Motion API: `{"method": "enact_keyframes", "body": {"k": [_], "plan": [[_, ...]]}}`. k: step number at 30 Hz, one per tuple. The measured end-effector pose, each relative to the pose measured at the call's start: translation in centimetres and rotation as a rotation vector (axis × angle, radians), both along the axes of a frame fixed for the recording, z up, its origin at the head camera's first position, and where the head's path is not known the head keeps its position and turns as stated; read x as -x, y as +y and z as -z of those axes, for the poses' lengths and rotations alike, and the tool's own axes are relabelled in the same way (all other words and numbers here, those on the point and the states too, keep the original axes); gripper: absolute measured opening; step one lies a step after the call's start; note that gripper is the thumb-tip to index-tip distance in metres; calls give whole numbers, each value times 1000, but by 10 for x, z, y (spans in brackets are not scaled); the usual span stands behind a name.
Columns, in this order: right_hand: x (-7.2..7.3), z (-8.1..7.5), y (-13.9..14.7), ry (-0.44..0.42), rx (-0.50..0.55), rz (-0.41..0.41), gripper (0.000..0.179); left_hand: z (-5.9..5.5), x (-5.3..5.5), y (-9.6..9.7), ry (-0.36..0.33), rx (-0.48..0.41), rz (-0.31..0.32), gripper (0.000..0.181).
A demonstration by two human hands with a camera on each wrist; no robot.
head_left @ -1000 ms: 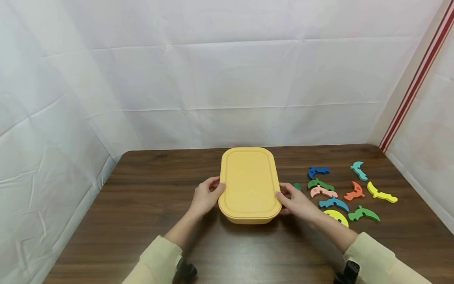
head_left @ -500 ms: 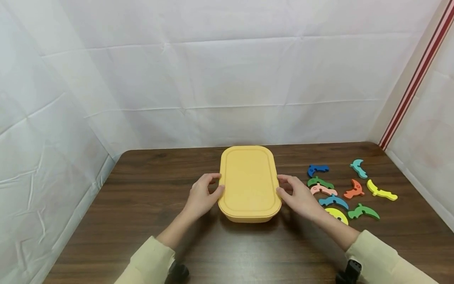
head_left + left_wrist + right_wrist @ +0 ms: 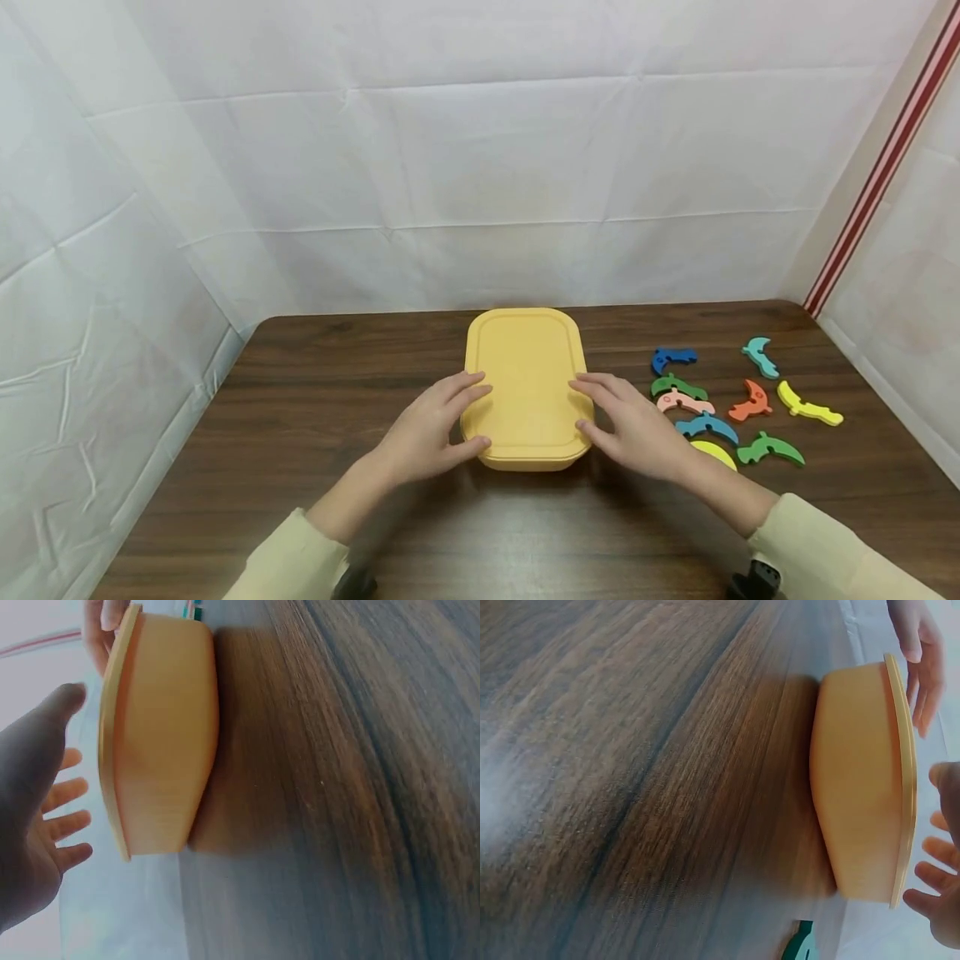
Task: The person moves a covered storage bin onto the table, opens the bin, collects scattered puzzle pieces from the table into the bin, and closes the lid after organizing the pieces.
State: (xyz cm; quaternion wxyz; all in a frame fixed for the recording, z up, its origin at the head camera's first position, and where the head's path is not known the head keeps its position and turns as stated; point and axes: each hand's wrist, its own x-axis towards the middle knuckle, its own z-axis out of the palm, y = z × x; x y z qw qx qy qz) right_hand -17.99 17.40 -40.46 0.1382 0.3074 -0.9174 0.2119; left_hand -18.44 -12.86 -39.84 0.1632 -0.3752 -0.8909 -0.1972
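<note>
A yellow rectangular box [image 3: 528,350] with rounded corners and its lid on stands on the dark wooden table. My left hand [image 3: 435,425] is over the left edge of the lid, fingers spread and relaxed. Across from it, my right hand [image 3: 630,425] hovers over the right edge in the same way. Both wrist views show the fingers above the lid with a gap: the left thumb [image 3: 64,701] is off the rim, and the right fingers [image 3: 937,862] are apart from it too. Neither hand holds anything.
To the right lie several flat coloured pieces shaped like small birds, among them a blue one [image 3: 672,358], an orange one [image 3: 750,402] and a yellow one [image 3: 808,406]. A round yellow piece [image 3: 714,452] is partly behind the right forearm. White cloth [image 3: 480,167] hangs behind the table [image 3: 315,400].
Both hands have let go of the box's sides and risen over the lid, fingers spreading inward above its edges. The box has stayed in nearly the same place.
</note>
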Motion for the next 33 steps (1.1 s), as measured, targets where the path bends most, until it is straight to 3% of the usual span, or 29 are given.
{"method": "enact_keyframes", "body": {"k": [6,13,20,28,33], "plan": [[-6,1,0,77,-101,-105,52,-2,-7,1,68,118,97,64],[-9,5,-3,177,-159,-202,55,-2,-13,5,84,244,94,66],[-9,7,-3,185,-181,-200,57,3,-13,7,137,260,78,61],[-9,9,-3,198,-178,-221,57,3,-11,10,128,279,60,52],[-8,12,-3,234,-181,-246,56,3,-10,10,169,275,69,51]]}}
